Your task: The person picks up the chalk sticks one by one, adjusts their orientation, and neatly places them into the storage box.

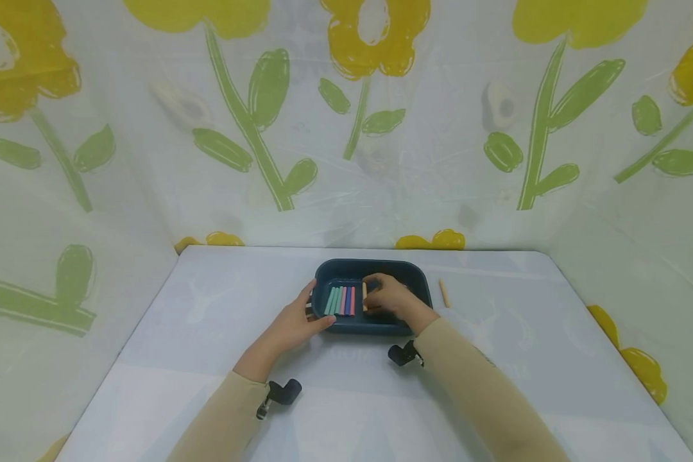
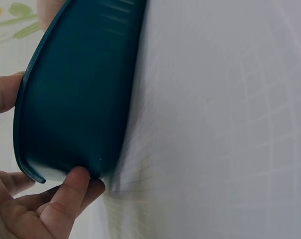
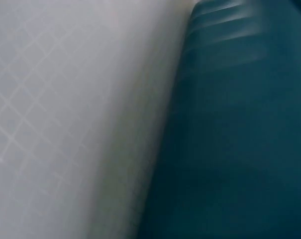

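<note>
In the head view a dark teal tray (image 1: 369, 329) sits on the table. My left hand (image 1: 294, 324) grips its left end, thumb on the near rim; in the left wrist view the fingers (image 2: 65, 204) curl against the tray's end wall. Inside, a row of chalk sticks lies side by side: green chalk sticks (image 1: 333, 300), pink ones (image 1: 353, 301) and a blue one (image 1: 348, 301). My right hand (image 1: 394, 298) reaches into the tray and holds an orange chalk stick (image 1: 364, 296) between thumb and fingertip, just right of the row. The hand covers much of the tray's right half.
Another orange chalk stick (image 1: 444, 293) lies on the white table (image 1: 346, 398), right of the tray. A flower-printed curtain (image 1: 416, 173) stands behind the table and along both sides. The right wrist view shows only the tray's outer wall (image 3: 230, 129) and the tabletop.
</note>
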